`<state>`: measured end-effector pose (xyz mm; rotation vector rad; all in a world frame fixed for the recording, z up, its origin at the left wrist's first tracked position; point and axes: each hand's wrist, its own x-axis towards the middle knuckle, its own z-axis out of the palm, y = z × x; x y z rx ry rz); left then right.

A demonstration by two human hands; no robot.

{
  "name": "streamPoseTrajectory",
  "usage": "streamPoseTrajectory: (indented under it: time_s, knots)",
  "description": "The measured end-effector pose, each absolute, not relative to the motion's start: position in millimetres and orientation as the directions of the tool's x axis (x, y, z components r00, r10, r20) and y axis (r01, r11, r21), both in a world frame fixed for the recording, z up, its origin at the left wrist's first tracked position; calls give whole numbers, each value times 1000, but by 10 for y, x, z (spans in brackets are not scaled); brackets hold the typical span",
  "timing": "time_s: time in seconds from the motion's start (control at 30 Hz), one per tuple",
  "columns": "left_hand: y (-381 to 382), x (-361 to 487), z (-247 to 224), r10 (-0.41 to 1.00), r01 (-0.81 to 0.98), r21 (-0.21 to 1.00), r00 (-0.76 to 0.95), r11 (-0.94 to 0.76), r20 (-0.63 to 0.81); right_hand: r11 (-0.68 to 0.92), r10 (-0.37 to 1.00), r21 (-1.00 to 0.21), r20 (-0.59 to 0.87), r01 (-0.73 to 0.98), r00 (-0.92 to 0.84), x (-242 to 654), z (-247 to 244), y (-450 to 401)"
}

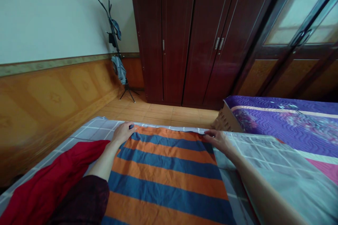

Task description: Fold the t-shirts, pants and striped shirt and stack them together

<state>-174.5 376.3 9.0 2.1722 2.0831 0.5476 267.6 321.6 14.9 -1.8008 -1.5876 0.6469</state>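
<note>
An orange and blue striped cloth [169, 175] lies spread on a grey checked sheet [258, 151], lightly wrinkled, its near end running out of the picture. At its far left corner, my left hand [123, 132] pinches the edge between thumb and fingers. My right hand [218, 139] holds the far right corner the same way, thumb and fingers closed on the hem. Left of the striped cloth, partly behind my left forearm, is a crumpled red cloth [60, 168].
Beyond the sheet's far edge runs a tiled floor [158, 112] up to a dark red wardrobe [179, 42]. A black coat stand [116, 42] holds a cap and a grey cloth. To the right is a bed with a purple floral cover [290, 119]. A wood-panelled wall [58, 95] borders the left.
</note>
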Motion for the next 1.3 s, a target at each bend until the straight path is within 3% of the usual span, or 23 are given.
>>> streamPoseTrajectory:
  time_s: [0.13,0.33,0.47,0.63,0.9,1.3]
  knots:
    - [3779,-1768,97,980,938,347,-69,0,187,-82,997,-839,-62,538,55,2722,241,3179]
    - [3796,-1808,87,964,914,396,-178,89,195,-127,990,-911,-90,392,111,2769,253,3156]
    - [3733,-1866,242,964,923,360,-204,133,168,-142,987,-914,-103,381,121,2768,216,3176]
    - [3645,-1826,369,996,955,287,-91,79,27,-193,978,-912,-147,361,150,2813,172,3196]
    - [3657,-1779,369,993,966,239,-112,102,29,-121,991,-986,-112,118,75,2855,204,3181]
    - [3651,-1816,242,994,942,316,-108,109,-20,-78,997,-985,-74,155,34,2857,304,3121]
